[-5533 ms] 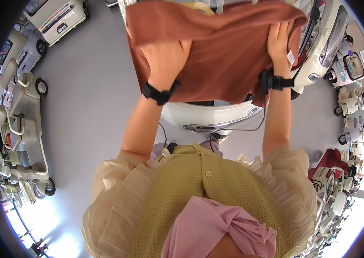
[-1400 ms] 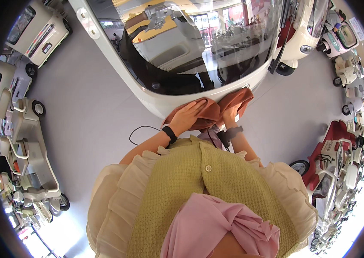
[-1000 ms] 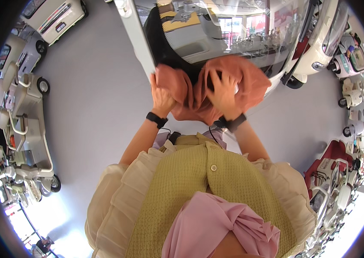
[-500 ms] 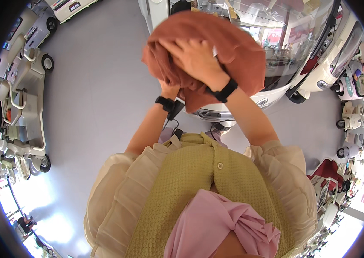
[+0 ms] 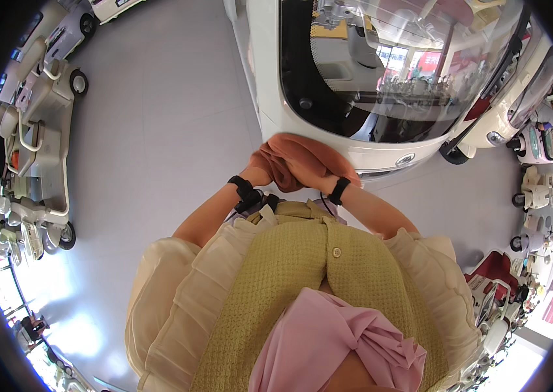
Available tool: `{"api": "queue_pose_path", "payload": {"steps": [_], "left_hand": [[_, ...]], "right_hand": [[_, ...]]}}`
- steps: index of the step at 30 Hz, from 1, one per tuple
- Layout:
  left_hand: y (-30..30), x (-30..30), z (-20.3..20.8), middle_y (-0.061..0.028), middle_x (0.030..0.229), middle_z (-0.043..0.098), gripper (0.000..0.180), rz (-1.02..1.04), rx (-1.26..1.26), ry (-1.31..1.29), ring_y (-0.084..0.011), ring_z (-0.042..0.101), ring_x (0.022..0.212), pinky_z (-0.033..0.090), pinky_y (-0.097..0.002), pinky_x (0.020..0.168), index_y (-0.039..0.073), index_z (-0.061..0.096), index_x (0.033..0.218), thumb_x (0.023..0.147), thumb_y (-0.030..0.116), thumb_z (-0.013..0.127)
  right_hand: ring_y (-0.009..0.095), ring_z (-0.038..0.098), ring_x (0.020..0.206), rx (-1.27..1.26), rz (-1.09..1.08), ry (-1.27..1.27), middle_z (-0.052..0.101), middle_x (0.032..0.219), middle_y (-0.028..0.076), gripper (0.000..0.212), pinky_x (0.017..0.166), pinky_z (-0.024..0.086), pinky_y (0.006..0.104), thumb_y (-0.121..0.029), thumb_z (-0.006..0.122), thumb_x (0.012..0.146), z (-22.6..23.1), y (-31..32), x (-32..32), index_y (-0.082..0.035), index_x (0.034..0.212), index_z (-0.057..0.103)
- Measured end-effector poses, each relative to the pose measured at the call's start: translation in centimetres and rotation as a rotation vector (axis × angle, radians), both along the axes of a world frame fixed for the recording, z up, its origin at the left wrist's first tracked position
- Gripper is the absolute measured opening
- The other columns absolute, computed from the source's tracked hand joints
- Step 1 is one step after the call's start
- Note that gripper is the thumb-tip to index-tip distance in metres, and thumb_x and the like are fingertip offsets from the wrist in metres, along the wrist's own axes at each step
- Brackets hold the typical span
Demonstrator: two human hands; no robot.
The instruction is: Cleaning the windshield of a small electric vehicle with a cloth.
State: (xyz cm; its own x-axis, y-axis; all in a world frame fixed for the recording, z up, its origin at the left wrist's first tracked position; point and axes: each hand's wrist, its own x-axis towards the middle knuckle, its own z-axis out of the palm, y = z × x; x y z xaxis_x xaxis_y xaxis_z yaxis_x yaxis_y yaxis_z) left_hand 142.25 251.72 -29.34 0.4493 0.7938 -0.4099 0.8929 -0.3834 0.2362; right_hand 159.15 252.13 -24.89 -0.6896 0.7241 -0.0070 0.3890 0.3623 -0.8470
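A reddish-brown cloth (image 5: 319,151), bunched and folded, is between my two hands at the front left corner of a small cream-white vehicle (image 5: 268,108). My left hand (image 5: 258,175) grips the cloth's left side, its fingertips lost in the folds. From the right, my right hand (image 5: 310,175) is closed on the cloth, with the fingers partly tucked into it. Part of the cloth hangs past my right wrist, over the vehicle's lower front. Both wrists wear black bands.
Above the cloth rises the vehicle's large curved windshield (image 5: 407,98), full of reflections. Another cream vehicle (image 5: 495,127) stands close on the right. Scooters and carts line both sides, including a beige cargo cart (image 5: 45,157) at left. Grey floor (image 5: 159,117) lies between.
Both hands have come down and closer to my body with the cloth. It was spread wide across the windshield and is now bunched smaller near the vehicle's lower front corner.
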Motion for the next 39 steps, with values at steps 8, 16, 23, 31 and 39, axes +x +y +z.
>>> {"api": "queue_pose_path", "payload": {"steps": [8,16,23,31,39], "left_hand": [[-0.1,3.4,12.2,-0.0118,0.113,0.066,0.032,0.004,-0.024,-0.110,-0.0312,0.063,0.101,0.055,-0.0423,0.065,0.013,0.066,0.114,0.088,0.030,0.059],[4.0,5.0,22.0,-0.0112,0.089,0.066,0.008,0.424,0.738,-1.266,-0.0290,0.063,0.077,0.050,-0.0372,0.069,0.003,0.063,0.094,0.088,0.007,0.060],[8.8,8.5,25.9,-0.0221,0.132,0.051,0.047,0.306,1.448,-0.637,-0.0470,0.046,0.118,0.031,-0.0635,0.101,0.002,0.054,0.128,0.093,0.033,0.058],[5.8,7.7,15.9,-0.0145,0.109,0.065,0.041,0.241,0.936,-0.529,-0.0355,0.060,0.104,0.047,-0.0531,0.087,0.007,0.065,0.114,0.085,0.036,0.069],[3.8,4.4,11.6,-0.0080,0.118,0.064,0.046,0.082,0.937,-0.609,-0.0333,0.051,0.120,0.032,-0.0538,0.110,0.011,0.062,0.121,0.081,0.031,0.073]], "right_hand": [[0.025,0.053,0.120,0.232,0.115,-0.329,0.057,0.128,0.014,0.038,0.101,0.041,0.0361,-0.030,0.053,0.099,5.8,0.8,8.2,-0.007,0.129,0.057],[0.043,0.043,0.130,1.238,-0.645,-0.178,0.047,0.141,0.024,0.052,0.109,0.035,0.0454,-0.020,0.060,0.093,21.2,11.0,16.2,0.002,0.138,0.047],[0.050,0.035,0.132,1.289,-1.133,-0.034,0.031,0.150,0.031,0.062,0.109,0.029,0.0554,-0.031,0.049,0.098,22.6,15.6,16.5,0.005,0.146,0.032],[0.052,0.028,0.135,1.077,-1.017,-0.145,0.024,0.152,0.031,0.060,0.111,0.021,0.0580,-0.030,0.050,0.097,10.9,8.6,17.6,0.003,0.144,0.033],[0.047,0.027,0.138,0.699,-1.316,-0.060,0.030,0.149,0.029,0.067,0.114,0.024,0.0513,-0.034,0.059,0.095,0.2,0.4,21.1,0.001,0.145,0.033]]}}
